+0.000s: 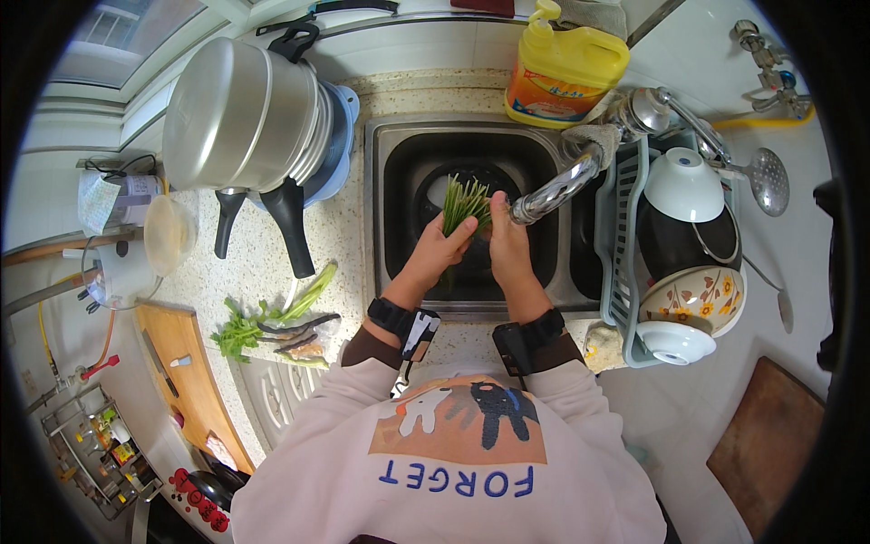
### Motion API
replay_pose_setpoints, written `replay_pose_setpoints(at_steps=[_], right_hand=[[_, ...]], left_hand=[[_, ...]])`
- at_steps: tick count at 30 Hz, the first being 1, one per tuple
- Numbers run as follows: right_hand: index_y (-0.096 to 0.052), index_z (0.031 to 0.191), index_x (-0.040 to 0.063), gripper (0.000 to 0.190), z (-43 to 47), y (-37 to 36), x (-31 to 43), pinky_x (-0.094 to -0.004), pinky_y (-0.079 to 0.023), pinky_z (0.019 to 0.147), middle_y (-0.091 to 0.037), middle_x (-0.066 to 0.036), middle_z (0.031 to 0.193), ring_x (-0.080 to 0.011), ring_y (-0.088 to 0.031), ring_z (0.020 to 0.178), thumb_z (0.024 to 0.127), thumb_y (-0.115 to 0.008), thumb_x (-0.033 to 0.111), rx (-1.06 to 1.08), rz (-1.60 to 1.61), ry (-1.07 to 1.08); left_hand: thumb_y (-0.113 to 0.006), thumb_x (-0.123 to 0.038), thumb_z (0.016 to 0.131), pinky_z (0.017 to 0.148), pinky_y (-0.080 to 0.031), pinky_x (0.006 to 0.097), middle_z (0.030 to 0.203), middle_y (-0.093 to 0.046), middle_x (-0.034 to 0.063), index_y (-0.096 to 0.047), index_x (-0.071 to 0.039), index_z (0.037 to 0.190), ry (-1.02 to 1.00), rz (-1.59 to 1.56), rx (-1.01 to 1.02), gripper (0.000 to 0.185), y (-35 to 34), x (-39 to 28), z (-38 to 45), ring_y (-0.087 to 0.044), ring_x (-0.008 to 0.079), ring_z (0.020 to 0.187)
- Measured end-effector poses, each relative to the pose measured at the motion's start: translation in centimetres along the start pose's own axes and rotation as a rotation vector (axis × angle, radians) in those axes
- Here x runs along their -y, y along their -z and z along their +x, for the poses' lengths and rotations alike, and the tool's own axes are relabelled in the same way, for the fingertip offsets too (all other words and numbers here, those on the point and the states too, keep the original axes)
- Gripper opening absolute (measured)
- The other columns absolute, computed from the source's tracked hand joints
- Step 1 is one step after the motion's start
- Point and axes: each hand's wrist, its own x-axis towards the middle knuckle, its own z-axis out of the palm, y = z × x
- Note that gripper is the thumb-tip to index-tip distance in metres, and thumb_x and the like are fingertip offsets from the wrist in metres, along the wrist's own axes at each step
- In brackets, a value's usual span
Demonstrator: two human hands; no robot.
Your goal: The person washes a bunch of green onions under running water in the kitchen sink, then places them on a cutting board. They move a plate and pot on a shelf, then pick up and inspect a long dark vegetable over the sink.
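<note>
A bunch of thin green stems, likely chives (466, 202), is held over the black sink basin (408, 163) with its cut ends upward. My left hand (440, 248) grips the bunch, its thumb lying across the stems. My right hand (508, 241) is upright against the right side of the bunch, close to the spout of the chrome faucet (554, 187). Its inner fingers are hidden, so whether it grips stems cannot be told. Below the hands a dark round vessel (428, 183) sits in the basin, partly covered by the greens and hands.
Stacked metal pots (231, 115) with black handles stand left of the sink. Celery (309, 296) lies on the counter, near a cutting board (183, 360) with a knife (160, 360). A yellow detergent jug (567, 75) stands behind; a dish rack (622, 251) with bowls is at right.
</note>
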Motion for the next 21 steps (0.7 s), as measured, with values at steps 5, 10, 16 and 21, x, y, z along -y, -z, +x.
replay_pose_setpoints(at_steps=[5, 10, 16, 21], right_hand=[[-0.06, 0.104, 0.0, 0.038, -0.04, -0.47, 0.32, -0.0242, -0.045, 0.08, -0.062, -0.005, 0.099, -0.0118, -0.058, 0.088, 0.096, -0.05, 0.035, -0.031, 0.047, -0.003], [-0.061, 0.105, -0.002, 0.032, 0.41, -0.24, -0.22, -0.0257, -0.046, 0.076, -0.063, -0.003, 0.095, -0.0107, -0.058, 0.084, 0.094, -0.057, 0.028, -0.03, -0.145, 0.14], [-0.061, 0.1, -0.002, 0.026, 0.37, -0.42, 0.19, -0.0241, -0.046, 0.076, -0.064, -0.005, 0.091, -0.0103, -0.059, 0.083, 0.094, -0.057, 0.022, -0.109, 0.037, 0.029], [-0.059, 0.102, -0.002, 0.029, 0.31, -0.77, 0.44, -0.0242, -0.046, 0.08, -0.064, -0.006, 0.091, -0.0118, -0.06, 0.087, 0.097, -0.052, 0.026, -0.064, -0.177, 0.171]], left_hand=[[-0.054, -0.037, 0.094, 0.044, -0.023, 0.0181, 0.064, -0.043, -0.0046, -0.054, -0.011, 0.105, 0.051, -0.07, -0.037, 0.028, -0.15, 0.14, 0.04, -0.031, 0.0028, 0.049], [-0.055, -0.035, 0.094, 0.044, -0.023, 0.018, 0.063, -0.042, -0.0045, -0.055, -0.011, 0.102, 0.018, 0.021, -0.044, 0.025, -0.48, 0.01, 0.03, -0.032, 0.0027, 0.049], [-0.057, -0.033, 0.093, 0.044, -0.023, 0.018, 0.062, -0.042, -0.005, -0.056, -0.011, 0.097, 0.042, 0.028, -0.044, 0.022, -0.64, -0.2, 0.0, -0.033, 0.0023, 0.049], [-0.058, -0.033, 0.093, 0.044, -0.025, 0.0176, 0.064, -0.043, -0.0062, -0.059, -0.011, 0.109, 0.021, 0.108, 0.018, 0.027, -0.5, -0.29, 0.21, -0.036, 0.0022, 0.052]])
